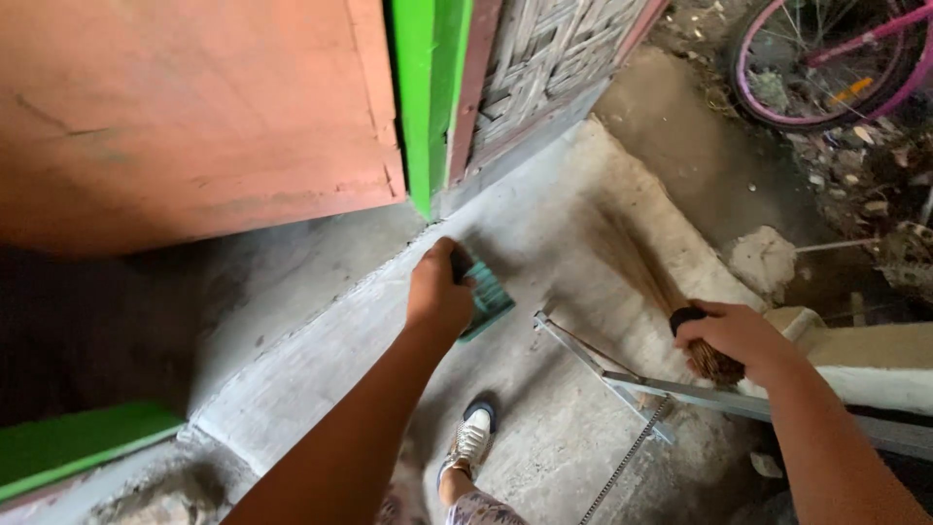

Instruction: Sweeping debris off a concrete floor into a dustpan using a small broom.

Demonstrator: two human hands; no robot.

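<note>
Your left hand [439,292] is closed around the handle of a green dustpan [486,299] held low over the concrete floor [544,447], near the green door frame [428,97]. Your right hand [743,340] grips a straw broom [646,277] by its bound top, bristles fanning toward the dustpan. A pink bicycle wheel [826,68] stands well apart.

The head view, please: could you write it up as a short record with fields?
left hand: grips the handle of a green dustpan, held near the concrete floor
right hand: grips a stick broom by its bound end, bristles pointing toward the doorstep
foot: one white shoe on the floor
surroundings: orange door, green door frame, woven wall panel, pink bicycle wheel, metal bar
</note>
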